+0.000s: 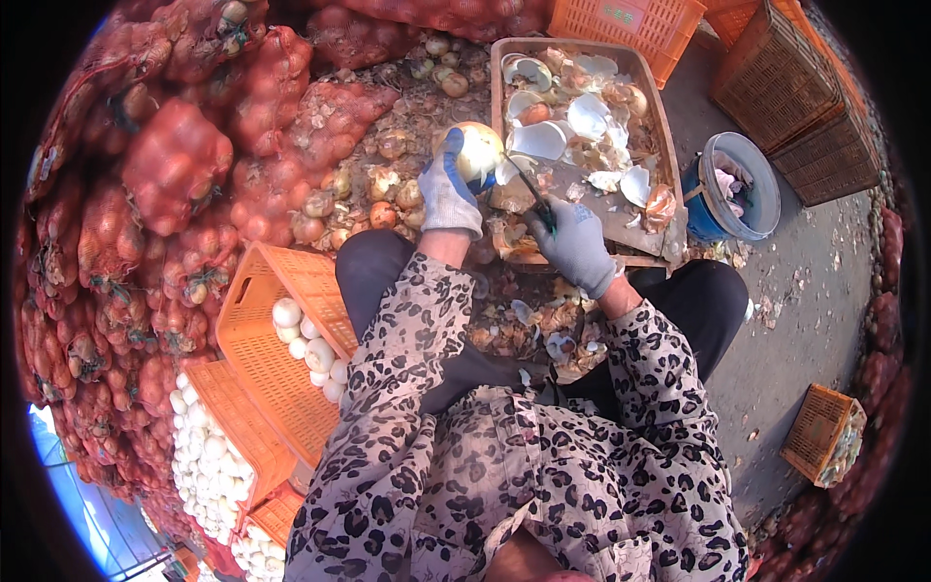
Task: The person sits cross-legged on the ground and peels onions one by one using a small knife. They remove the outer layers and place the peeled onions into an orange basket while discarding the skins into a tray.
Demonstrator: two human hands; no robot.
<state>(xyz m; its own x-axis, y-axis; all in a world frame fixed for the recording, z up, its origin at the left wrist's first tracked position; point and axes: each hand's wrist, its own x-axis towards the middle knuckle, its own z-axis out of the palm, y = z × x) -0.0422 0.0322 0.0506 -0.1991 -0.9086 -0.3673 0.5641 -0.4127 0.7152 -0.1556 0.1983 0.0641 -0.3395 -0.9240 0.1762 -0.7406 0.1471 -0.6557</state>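
My left hand [449,190], in a white and blue work glove, holds a partly peeled onion [478,149] whose pale flesh shows. A grey-gloved right hand [574,244] of mine is closed around the dark handle of a knife [525,182]. The blade reaches up and left to the onion's right side. Right behind the knife lies a shallow tray [497,87] with onion skins [589,116] and peel pieces heaped in it. Unpeeled onions [382,214] lie loose on the ground left of my left hand. More skins [560,345] are scattered between my knees.
An orange plastic crate [254,313] at my left holds several peeled onions [318,355]; a fuller crate [240,418] stands beyond it. Red mesh sacks of onions [178,167] are piled along the left. A blue bucket [764,211] and stacked crates [782,102] stand at the right.
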